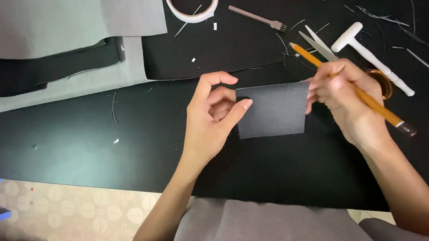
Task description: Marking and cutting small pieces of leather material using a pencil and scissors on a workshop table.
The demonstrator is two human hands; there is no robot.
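Observation:
A small dark grey leather rectangle (pixel 273 109) is held up above the black table (pixel 100 138). My left hand (pixel 213 116) pinches its left edge with thumb and fingers. My right hand (pixel 346 101) grips its right edge and also holds a yellow pencil (pixel 369 102), which slants from upper left to lower right across the fingers. Scissors (pixel 320 43) lie just behind the right hand, their handles hidden by it.
Grey and black leather sheets (pixel 63 40) are stacked at the back left. A tape roll (pixel 192 6), a pronged punch (pixel 257 18) and a white T-shaped tool (pixel 371 56) lie at the back. Thin offcuts are scattered about. The table's near edge runs above a patterned floor.

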